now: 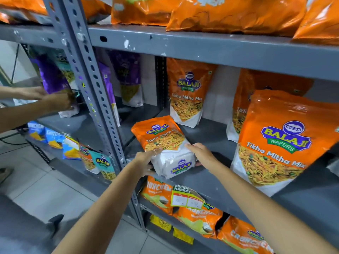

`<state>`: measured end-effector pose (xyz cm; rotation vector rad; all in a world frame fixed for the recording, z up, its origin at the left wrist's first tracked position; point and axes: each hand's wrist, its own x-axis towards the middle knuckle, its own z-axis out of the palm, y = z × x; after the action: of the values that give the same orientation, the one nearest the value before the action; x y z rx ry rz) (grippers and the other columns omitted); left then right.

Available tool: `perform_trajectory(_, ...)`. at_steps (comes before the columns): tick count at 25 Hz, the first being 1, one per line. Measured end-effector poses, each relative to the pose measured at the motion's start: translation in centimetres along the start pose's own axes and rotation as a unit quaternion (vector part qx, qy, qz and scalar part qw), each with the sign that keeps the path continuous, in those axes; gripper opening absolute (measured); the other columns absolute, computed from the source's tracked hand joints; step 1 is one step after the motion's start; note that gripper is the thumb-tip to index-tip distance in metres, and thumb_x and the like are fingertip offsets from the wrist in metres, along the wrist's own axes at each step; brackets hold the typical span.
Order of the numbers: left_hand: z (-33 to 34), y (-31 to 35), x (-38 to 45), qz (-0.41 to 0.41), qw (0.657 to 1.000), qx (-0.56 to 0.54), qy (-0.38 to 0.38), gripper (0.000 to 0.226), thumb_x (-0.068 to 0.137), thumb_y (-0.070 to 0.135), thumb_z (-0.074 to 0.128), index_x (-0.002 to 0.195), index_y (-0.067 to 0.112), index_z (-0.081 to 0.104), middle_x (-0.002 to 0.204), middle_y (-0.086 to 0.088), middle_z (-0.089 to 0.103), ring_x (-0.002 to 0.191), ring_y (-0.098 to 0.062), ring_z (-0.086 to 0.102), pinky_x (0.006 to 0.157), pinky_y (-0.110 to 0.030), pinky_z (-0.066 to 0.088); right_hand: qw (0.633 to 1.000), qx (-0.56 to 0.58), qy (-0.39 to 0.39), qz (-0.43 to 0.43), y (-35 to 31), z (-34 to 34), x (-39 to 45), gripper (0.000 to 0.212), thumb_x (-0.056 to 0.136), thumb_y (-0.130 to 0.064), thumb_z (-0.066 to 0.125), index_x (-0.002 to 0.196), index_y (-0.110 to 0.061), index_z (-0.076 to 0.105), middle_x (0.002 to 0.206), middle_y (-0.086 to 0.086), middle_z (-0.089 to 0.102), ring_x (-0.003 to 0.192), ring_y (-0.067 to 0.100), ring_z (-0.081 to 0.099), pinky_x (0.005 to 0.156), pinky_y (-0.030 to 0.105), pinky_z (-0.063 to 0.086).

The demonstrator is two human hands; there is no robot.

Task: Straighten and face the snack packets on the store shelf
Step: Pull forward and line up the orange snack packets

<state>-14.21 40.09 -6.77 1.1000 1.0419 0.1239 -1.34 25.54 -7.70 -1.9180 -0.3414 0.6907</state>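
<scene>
Head view: gripping the fallen packet (165, 143) between left hand (145, 162) and right hand (200, 154), ideally tipping it upright, label forward.

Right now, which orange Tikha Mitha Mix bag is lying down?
The Tikha Mitha Mix packet held between the left hand and right hand, at the shelf's front edge. It leans back flat; the other orange ones stand upright.

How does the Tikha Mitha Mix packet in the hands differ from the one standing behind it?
The held packet lies tilted back, its white base toward the camera; the rear packet stands upright, front facing out. The left hand and right hand grip the held packet; nothing touches the rear packet. Both share the orange Balaji design.
</scene>
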Motion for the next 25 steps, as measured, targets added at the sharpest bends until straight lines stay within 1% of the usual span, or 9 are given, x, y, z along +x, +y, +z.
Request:
perform_trajectory(4,0.1,-0.1,0.1,-0.004,0.998,-0.048,-0.029,0.051,0.081,0.013,0.068,0.124,-0.004,0.046,0.113,-0.018,0.056,0.099,-0.037,0.057,0.083,-0.054,0.049,0.99,0.101,-0.059,0.083,0.0,0.2,0.1,0.023,0.076,-0.039,0.064,0.086,-0.019,0.062,0.08,0.005,0.067,0.075,0.019,0.062,0.063,0.03,0.049)
perform_trajectory(6,0.0,-0.2,0.1,0.005,0.998,-0.051,-0.028,0.044,0.081,0.01,0.067,0.119,-0.004,0.05,0.115,-0.019,0.057,0.099,-0.036,0.056,0.083,-0.054,0.048,0.984,0.116,-0.087,0.101,-0.2,-0.2,0.5,0.026,0.073,-0.034,0.067,0.092,-0.016,0.063,0.082,0.007,0.067,0.076,0.02,0.062,0.062,0.03,0.049)
perform_trajectory(10,-0.1,-0.8,-0.6,0.047,0.998,-0.025,-0.028,0.036,0.082,0.009,0.066,0.112,-0.008,0.054,0.115,-0.022,0.059,0.101,-0.036,0.057,0.084,-0.052,0.047,0.981,0.121,-0.109,0.106,-0.6,-0.8,0.4,0.016,0.072,-0.019,0.069,0.084,-0.011,0.063,0.083,0.01,0.066,0.072,0.023,0.062,0.064,0.034,0.052)
perform_trajectory(13,-0.3,-0.7,-1.0,0.104,0.994,-0.013,-0.021,0.022,0.082,0.002,0.064,0.102,-0.003,0.055,0.104,-0.019,0.059,0.095,-0.032,0.055,0.079,-0.044,0.044,0.982,0.127,-0.123,0.064,-0.7,-1.1,0.0,0.023,0.066,-0.008,0.074,0.084,0.0,0.064,0.087,0.017,0.066,0.074,0.027,0.061,0.066,0.034,0.05)
perform_trajectory(15,-0.4,-0.1,-1.1,0.154,0.988,-0.02,-0.008,0.017,0.081,-0.006,0.061,0.094,0.004,0.056,0.097,-0.016,0.061,0.089,-0.029,0.057,0.076,-0.037,0.045,0.983,0.137,-0.121,0.024,-1.1,-1.0,-0.4,0.037,0.063,-0.003,0.076,0.098,0.005,0.063,0.094,0.015,0.069,0.088,0.029,0.063,0.078,0.038,0.05)
perform_trajectory(18,-0.5,0.8,-2.2,0.217,0.974,-0.057,-0.002,0.029,0.078,-0.017,0.056,0.092,0.008,0.056,0.086,-0.008,0.064,0.082,-0.024,0.06,0.065,-0.027,0.05,0.981,0.131,-0.13,-0.053,-1.8,-1.0,-1.0,0.03,0.064,0.001,0.075,0.09,-0.009,0.065,0.097,0.009,0.069,0.1,0.028,0.063,0.094,0.043,0.048)
perform_trajectory(20,-0.4,0.9,-2.2,0.247,0.967,-0.068,-0.008,0.037,0.074,-0.022,0.054,0.096,0.007,0.053,0.088,-0.006,0.064,0.086,-0.025,0.061,0.065,-0.029,0.051,0.983,0.107,-0.117,-0.094,-1.9,-0.9,-1.2,0.034,0.062,0.002,0.077,0.089,-0.014,0.063,0.096,0.006,0.069,0.098,0.026,0.063,0.089,0.042,0.052)
perform_trajectory(23,-0.6,0.9,-1.5,0.273,0.958,-0.081,-0.027,0.045,0.071,-0.026,0.052,0.102,0.007,0.052,0.097,-0.008,0.064,0.093,-0.026,0.061,0.076,-0.036,0.052,0.984,0.088,-0.091,-0.125,-1.9,-0.7,-1.8,0.044,0.06,0.003,0.078,0.096,-0.014,0.058,0.092,0.0,0.066,0.093,0.02,0.062,0.077,0.033,0.054)
perform_trajectory(25,-0.9,1.5,-0.9,0.276,0.958,-0.063,-0.051,0.05,0.064,-0.022,0.057,0.106,0.005,0.053,0.101,-0.011,0.065,0.095,-0.028,0.062,0.084,-0.041,0.053,0.982,0.083,-0.08,-0.151,-1.8,-0.4,-1.5,0.05,0.06,0.003,0.079,0.1,-0.016,0.054,0.095,-0.001,0.063,0.095,0.017,0.059,0.081,0.034,0.051)
